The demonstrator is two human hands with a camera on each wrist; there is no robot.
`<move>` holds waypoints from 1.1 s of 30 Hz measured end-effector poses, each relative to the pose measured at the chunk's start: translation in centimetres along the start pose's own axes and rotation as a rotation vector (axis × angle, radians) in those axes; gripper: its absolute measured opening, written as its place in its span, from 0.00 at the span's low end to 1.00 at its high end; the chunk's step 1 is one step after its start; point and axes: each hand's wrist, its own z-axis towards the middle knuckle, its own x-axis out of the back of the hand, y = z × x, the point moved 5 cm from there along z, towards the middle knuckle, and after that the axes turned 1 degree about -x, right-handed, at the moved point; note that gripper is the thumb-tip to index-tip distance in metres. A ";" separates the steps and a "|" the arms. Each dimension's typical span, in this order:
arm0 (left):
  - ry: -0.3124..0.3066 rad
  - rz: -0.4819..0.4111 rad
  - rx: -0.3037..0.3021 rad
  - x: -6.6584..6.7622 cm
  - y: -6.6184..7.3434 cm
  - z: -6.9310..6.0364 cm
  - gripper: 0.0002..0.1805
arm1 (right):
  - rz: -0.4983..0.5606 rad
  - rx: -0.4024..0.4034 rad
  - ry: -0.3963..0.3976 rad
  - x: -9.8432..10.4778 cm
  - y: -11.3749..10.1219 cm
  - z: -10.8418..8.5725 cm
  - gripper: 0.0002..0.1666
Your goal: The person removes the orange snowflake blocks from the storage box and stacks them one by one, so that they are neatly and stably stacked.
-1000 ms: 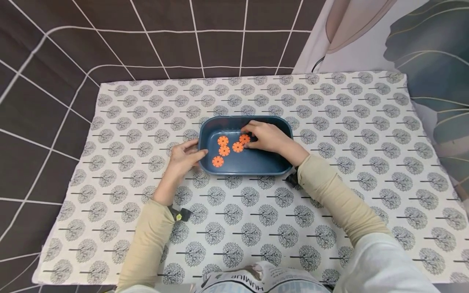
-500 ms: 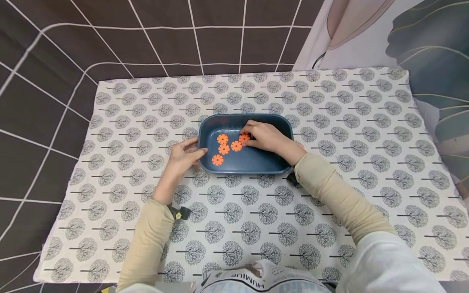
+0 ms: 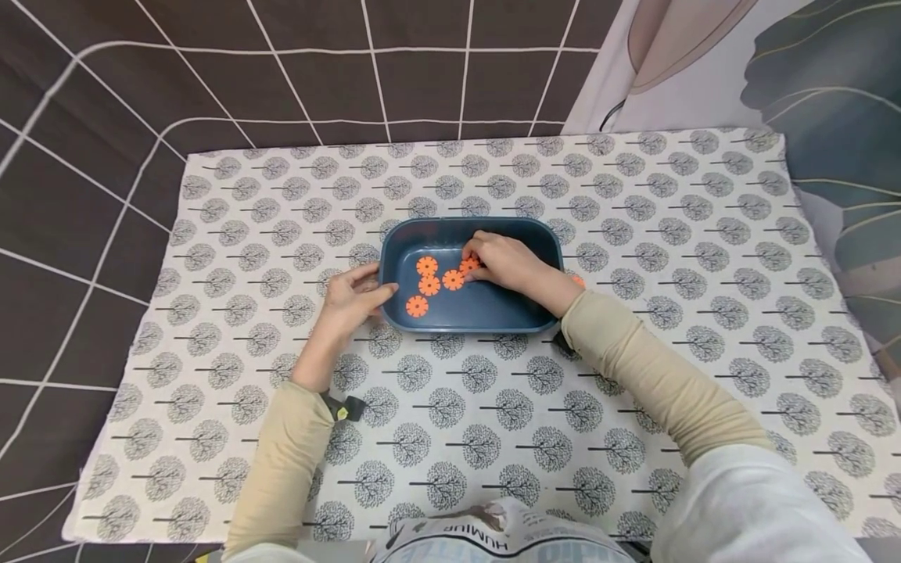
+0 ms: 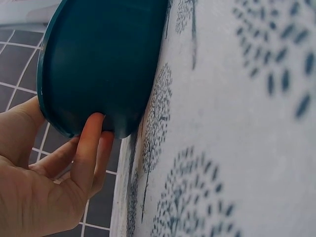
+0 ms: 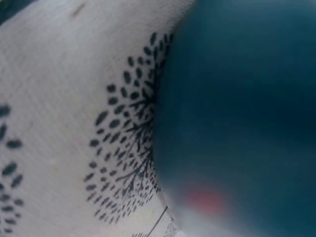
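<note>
A dark blue oblong plastic tub (image 3: 493, 319) stands on the tablecloth in the head view. Flat orange notched discs, several in all, lie on its floor; one is the front-left disc (image 3: 417, 306). My left hand (image 3: 349, 301) grips the tub's left end, thumb over the rim and fingers against the outer wall; the left wrist view shows those fingers on the tub wall (image 4: 103, 64). Inside the tub, my right hand (image 3: 508, 262) holds an orange disc (image 3: 470, 264) between thumb and fingers, partly hiding it. In the right wrist view the tub's outer wall (image 5: 237, 98) hides that hand.
The table bears a white cloth with a tree print (image 3: 479, 450). Just outside the tub's right end, a small orange piece (image 3: 579, 281) shows beside the right wrist. A dark tiled-pattern sheet (image 3: 422, 90) rises behind, and a patterned curtain (image 3: 838, 102) hangs at the right.
The head view has shifted slightly. Both hands keep their places, and the discs lie in the same arrangement. The orange piece outside the tub has come into sight beside the right wrist.
</note>
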 end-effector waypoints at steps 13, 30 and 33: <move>-0.005 0.010 -0.017 -0.1 0.0 -0.1 0.33 | 0.026 0.032 0.013 -0.2 0.2 -0.3 0.21; 0.010 0.011 0.018 0.0 -0.1 0.0 0.33 | 0.059 0.027 -0.066 0.0 0.2 0.1 0.23; 0.006 0.011 0.034 0.0 -0.1 0.0 0.34 | 0.038 0.057 -0.052 0.0 0.2 0.0 0.22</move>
